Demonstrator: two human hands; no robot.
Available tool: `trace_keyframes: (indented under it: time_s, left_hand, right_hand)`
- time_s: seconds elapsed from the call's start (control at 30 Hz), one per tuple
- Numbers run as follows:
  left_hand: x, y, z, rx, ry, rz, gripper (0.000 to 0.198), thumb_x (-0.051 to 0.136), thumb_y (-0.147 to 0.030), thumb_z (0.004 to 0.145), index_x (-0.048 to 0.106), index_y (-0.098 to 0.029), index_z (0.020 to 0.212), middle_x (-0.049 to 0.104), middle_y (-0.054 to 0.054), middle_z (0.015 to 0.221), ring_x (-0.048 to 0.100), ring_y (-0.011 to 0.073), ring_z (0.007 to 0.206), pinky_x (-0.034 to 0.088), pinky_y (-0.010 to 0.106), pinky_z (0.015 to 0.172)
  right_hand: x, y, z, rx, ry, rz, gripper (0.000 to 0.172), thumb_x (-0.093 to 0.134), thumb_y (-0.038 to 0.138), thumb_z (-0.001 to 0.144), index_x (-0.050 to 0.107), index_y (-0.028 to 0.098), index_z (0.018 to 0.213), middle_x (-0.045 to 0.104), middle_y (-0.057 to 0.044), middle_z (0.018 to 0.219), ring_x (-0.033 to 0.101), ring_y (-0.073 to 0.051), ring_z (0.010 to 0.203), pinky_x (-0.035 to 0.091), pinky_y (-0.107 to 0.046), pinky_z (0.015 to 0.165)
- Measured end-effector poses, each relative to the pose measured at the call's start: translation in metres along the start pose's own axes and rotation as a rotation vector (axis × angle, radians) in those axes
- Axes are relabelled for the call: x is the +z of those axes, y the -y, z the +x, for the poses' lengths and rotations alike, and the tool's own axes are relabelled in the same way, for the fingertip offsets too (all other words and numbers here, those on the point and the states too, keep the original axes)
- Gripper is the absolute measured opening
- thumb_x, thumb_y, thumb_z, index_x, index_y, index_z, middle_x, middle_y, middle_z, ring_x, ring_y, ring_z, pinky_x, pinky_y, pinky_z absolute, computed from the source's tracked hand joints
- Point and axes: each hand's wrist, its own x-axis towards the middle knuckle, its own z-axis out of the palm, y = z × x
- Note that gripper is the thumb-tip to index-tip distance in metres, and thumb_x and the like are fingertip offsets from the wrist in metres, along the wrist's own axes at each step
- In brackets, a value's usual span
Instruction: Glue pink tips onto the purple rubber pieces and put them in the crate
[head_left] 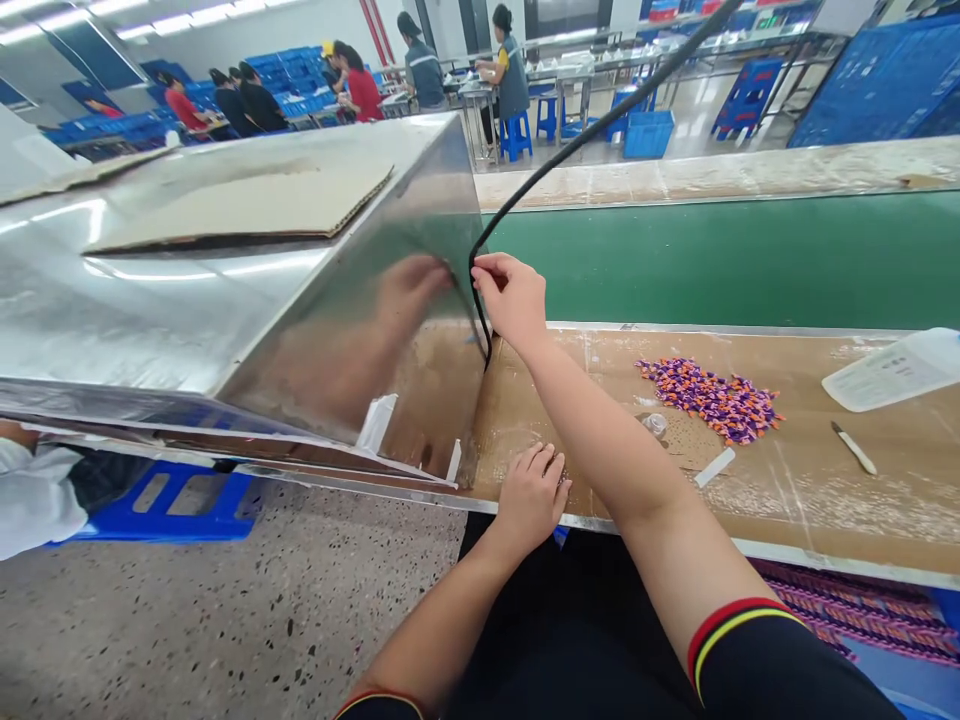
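My right hand (514,300) pinches a black cable (559,160) beside the metal box (375,300). From the pinch the cable runs down along the box's edge to the table, and upward it sweeps to the top right. My left hand (531,495) lies low on the table's front edge with its fingers curled. Small dark bits show between its thumb and forefinger, too little to make out. On the brown, cardboard-like table cover (592,370), to the right of my arm, is a pile of small purple and orange pieces (709,398).
A green conveyor belt (720,260) runs behind the table. To the right are a white-handled tool (855,448), a white strip (715,467), a clear roll (655,426) and a translucent container (896,370). Cardboard (247,205) lies on the box. Several people work in the background.
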Motion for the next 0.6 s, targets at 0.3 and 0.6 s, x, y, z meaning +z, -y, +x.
trace_keyframes:
  time_s: [0.3,0.6]
  left_hand:
    - [-0.008,0.000,0.005,-0.014,0.073,-0.014,0.031,0.070,-0.022,0.101,0.079,-0.014,0.129,0.082,0.017,0.130,0.077,0.0340,0.129,0.068,0.051,0.108]
    - [-0.009,-0.002,0.015,-0.029,0.093,-0.001,0.025,0.072,-0.023,0.101,0.081,-0.013,0.122,0.084,0.016,0.122,0.080,0.0328,0.120,0.069,0.048,0.104]
  right_hand:
    - [0.011,0.007,0.008,-0.091,0.004,-0.004,0.016,0.065,0.026,0.107,0.081,0.021,0.110,0.087,-0.003,0.114,0.081,-0.019,0.106,0.062,-0.034,0.108]
    - [-0.004,0.012,0.025,-0.196,0.135,-0.220,0.017,0.061,0.022,0.103,0.078,0.022,0.104,0.084,0.000,0.108,0.078,-0.021,0.101,0.061,-0.038,0.104]
